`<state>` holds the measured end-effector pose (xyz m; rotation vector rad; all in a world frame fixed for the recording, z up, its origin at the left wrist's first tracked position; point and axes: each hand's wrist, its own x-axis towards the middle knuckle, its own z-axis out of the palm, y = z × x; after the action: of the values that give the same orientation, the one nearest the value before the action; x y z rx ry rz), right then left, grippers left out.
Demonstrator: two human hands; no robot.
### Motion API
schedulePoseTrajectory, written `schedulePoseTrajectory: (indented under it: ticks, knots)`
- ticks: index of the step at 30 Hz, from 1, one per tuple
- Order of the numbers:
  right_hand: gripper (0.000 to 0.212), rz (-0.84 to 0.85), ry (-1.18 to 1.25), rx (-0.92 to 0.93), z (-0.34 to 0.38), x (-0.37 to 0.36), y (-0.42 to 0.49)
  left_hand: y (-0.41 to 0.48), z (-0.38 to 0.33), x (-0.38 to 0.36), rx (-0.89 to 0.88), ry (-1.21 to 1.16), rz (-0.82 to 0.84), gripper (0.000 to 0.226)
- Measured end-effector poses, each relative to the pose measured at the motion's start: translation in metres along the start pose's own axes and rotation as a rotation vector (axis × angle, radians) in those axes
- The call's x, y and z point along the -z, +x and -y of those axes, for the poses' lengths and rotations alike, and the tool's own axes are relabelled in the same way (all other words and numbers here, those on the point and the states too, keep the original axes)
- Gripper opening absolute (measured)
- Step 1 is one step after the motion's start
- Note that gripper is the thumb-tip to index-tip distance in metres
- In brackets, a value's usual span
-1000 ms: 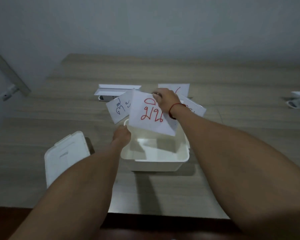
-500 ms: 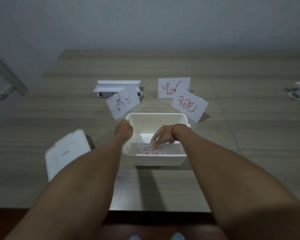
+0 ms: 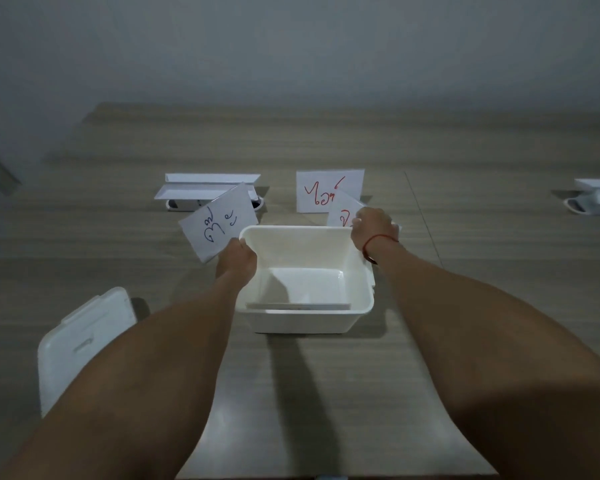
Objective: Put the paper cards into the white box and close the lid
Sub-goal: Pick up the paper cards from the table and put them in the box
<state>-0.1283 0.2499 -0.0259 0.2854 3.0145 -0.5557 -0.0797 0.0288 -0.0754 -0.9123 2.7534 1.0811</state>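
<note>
Now the right hand (image 3: 373,225) is closed on a red-lettered card (image 3: 342,211) just behind the box (image 3: 361,271), at its far right corner. The left hand (image 3: 238,259) is gripped on the box's left rim, with a blue-lettered card (image 3: 219,221) just beside it. One card (image 3: 298,306) is seen lying flat inside the open box. Another red-lettered card (image 3: 326,190) is stood further back. The lid (image 3: 84,341) is laid on the table (image 3: 465,271), left of the box.
</note>
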Motion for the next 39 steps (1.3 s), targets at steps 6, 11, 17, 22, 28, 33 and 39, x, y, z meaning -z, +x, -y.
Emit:
schedulePoseTrajectory:
  ticks: [6,11,17,22,28,33,39]
  knots:
    - [0.039,-0.006,-0.122,-0.045,-0.019,-0.012,0.044,0.02,-0.021,-0.011,0.033,0.057,-0.092,0.048]
    - [0.038,0.014,-0.053,-0.203,-0.029,-0.024,0.064,0.03,-0.026,-0.016,0.069,0.069,-0.127,0.049]
    - [0.032,-0.019,0.064,-0.229,-0.027,-0.024,0.062,0.031,-0.023,-0.018,0.035,0.095,-0.147,0.046]
    - [0.032,-0.123,0.088,-0.117,-0.019,-0.006,0.054,0.027,-0.019,-0.012,0.029,0.072,-0.05,0.044]
    - [0.033,-0.249,0.034,0.064,0.005,0.039,0.04,0.013,-0.015,0.0,0.023,0.072,0.088,0.041]
    - [0.031,-0.323,0.097,0.154,0.032,0.072,0.031,0.008,-0.012,0.013,0.041,0.042,0.158,0.039]
    - [0.03,-0.013,0.172,0.248,0.036,0.051,0.01,0.0,-0.003,0.017,-0.002,-0.001,0.144,0.042]
